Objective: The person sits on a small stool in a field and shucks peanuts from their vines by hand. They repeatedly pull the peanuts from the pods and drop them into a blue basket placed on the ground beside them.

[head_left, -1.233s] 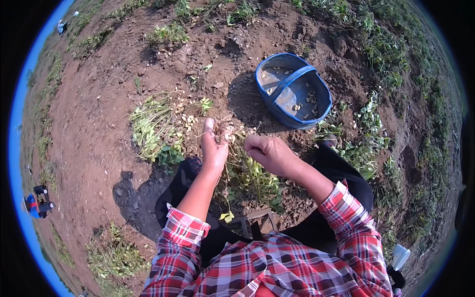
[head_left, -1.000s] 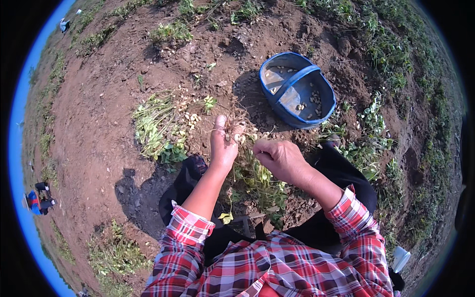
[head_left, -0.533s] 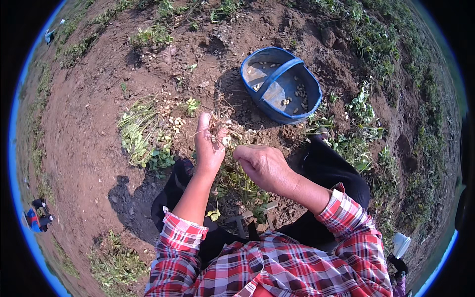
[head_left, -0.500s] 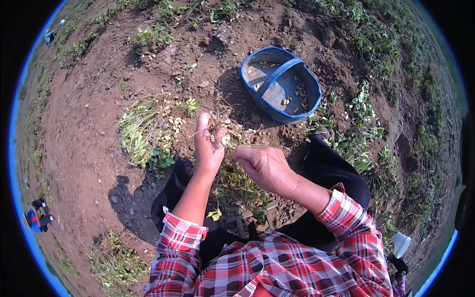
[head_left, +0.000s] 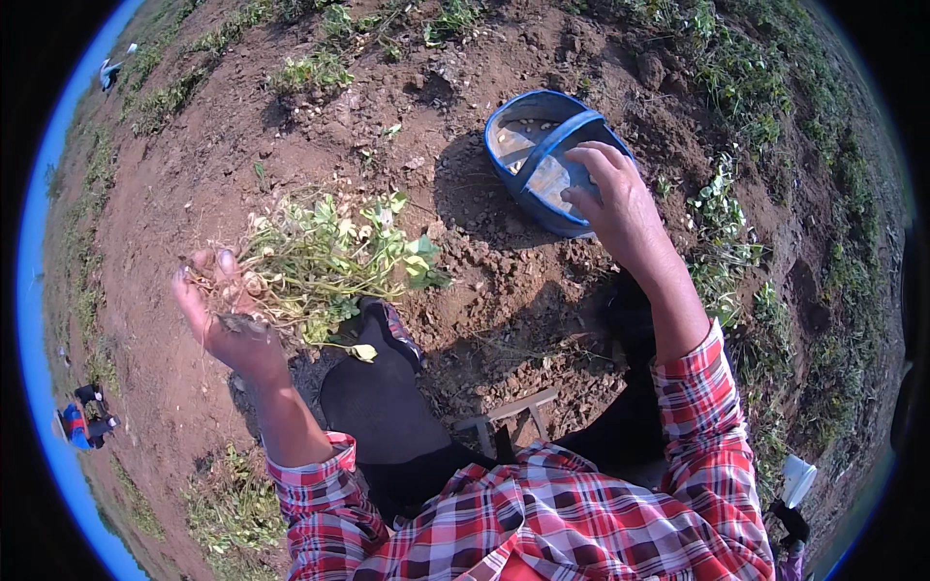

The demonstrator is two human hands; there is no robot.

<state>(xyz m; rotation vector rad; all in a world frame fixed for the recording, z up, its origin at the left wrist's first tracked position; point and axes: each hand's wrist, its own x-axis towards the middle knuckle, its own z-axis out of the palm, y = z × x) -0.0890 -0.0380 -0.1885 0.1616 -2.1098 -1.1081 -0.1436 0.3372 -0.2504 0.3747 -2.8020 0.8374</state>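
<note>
A person's left hand [head_left: 228, 334] curled around the roots [head_left: 254, 283] of a plant bundle [head_left: 325, 259], its leaves [head_left: 417, 257] spread toward the right hand [head_left: 622, 208], which hung well apart, thumb and fingers wide, nothing visible in its grasp. Just past the right hand, partly hidden by it, stood a blue basket [head_left: 535, 205] with a few small pale pods [head_left: 528, 123] inside; whether the hand touched it could not be told. The step in hand appeared to be handling the bundle by its roots; the next move seemed to call for a firm left grip and a free right hand. Far off to the left of the left hand was another person [head_left: 76, 420] in blue and red. No brand, label or writing could be read
</note>
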